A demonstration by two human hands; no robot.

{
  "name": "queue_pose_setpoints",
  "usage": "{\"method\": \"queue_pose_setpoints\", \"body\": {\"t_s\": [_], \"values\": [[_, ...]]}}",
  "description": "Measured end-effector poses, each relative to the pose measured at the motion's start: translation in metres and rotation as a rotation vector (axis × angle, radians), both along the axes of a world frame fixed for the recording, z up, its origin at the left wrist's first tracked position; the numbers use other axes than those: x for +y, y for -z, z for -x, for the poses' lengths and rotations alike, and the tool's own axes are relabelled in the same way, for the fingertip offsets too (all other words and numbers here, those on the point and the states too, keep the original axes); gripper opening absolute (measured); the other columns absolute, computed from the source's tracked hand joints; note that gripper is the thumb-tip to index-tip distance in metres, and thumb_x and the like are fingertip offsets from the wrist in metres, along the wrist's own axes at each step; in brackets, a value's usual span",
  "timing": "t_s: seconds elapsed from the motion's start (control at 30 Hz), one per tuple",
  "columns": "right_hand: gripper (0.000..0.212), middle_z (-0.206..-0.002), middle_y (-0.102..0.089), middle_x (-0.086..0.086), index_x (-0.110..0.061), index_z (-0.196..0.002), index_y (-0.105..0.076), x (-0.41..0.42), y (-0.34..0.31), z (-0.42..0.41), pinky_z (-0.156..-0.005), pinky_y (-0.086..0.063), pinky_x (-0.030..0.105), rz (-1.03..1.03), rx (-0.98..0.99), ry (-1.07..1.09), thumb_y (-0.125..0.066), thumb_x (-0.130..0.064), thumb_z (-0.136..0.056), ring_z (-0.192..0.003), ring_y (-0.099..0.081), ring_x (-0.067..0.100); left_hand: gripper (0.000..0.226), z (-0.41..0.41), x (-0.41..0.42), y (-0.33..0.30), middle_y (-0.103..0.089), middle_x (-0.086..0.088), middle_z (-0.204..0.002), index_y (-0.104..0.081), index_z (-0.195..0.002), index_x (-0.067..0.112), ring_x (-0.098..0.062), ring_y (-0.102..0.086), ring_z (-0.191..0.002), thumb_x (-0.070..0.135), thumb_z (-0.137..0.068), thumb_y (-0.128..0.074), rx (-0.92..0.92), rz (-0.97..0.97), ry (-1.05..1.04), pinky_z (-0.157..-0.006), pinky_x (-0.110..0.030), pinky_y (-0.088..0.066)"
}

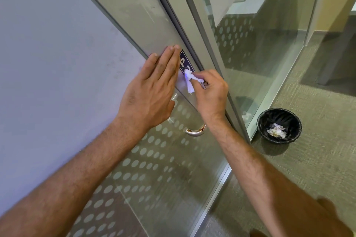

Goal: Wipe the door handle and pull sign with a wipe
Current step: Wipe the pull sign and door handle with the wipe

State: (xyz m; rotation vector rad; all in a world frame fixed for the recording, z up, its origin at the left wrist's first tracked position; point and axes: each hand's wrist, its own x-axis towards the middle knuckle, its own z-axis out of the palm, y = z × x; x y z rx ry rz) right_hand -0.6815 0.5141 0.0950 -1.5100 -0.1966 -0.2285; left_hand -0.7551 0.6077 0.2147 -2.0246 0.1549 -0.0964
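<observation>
A dark blue pull sign [185, 61] with white letters is stuck on the door's metal frame; its lower part is hidden. My right hand [211, 93] pinches a crumpled white wipe [189, 81] and presses it against the sign's lower half. My left hand [154, 86] lies flat on the frame just left of the sign, fingers straight and together, holding nothing. Below both hands, the curved lower end of the metal door handle [195, 132] shows on the dotted glass; its upper part is behind my hands.
A black lined waste bin [279, 125] with crumpled paper inside stands on the carpet to the right, beside a glass partition [260, 44]. The glass door [154, 169] with frosted dots fills the lower middle. A pale wall panel is on the left.
</observation>
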Motion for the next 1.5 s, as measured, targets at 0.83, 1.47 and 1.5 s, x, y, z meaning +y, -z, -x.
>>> {"method": "queue_pose_setpoints", "body": {"t_s": [0.83,1.47,1.5], "values": [[0.003,-0.085,-0.064,0.001,-0.006,-0.085,-0.072,-0.004,0.023,0.009,-0.058,-0.039,0.004,0.079,-0.001,-0.129,-0.074,-0.003,-0.084,-0.07,-0.054,-0.001,0.099,0.0,0.001,0.001,0.012,-0.021,-0.175,0.011,-0.165,-0.004,-0.033,0.005,-0.164,0.066,-0.1,-0.014,0.028,-0.055,-0.019,-0.134,-0.045,-0.001],[0.016,-0.079,-0.053,-0.003,-0.007,-0.078,-0.061,0.002,0.006,-0.003,-0.054,-0.033,0.009,0.179,-0.083,-0.092,-0.07,-0.012,-0.091,-0.061,-0.043,0.007,0.112,0.0,0.004,0.005,0.019,-0.024,-0.173,0.014,-0.168,0.007,-0.036,0.007,-0.164,0.085,-0.09,-0.01,0.073,-0.132,-0.005,-0.133,-0.049,-0.001],[0.016,-0.079,-0.052,-0.004,-0.007,-0.078,-0.061,0.002,0.008,0.004,-0.054,-0.033,0.008,0.191,-0.108,-0.139,-0.07,-0.011,-0.09,-0.062,-0.043,0.007,0.113,0.0,0.004,0.005,0.02,-0.024,-0.173,0.014,-0.168,0.007,-0.036,0.007,-0.164,0.085,-0.09,-0.009,0.072,-0.139,-0.007,-0.133,-0.049,-0.001]]}}
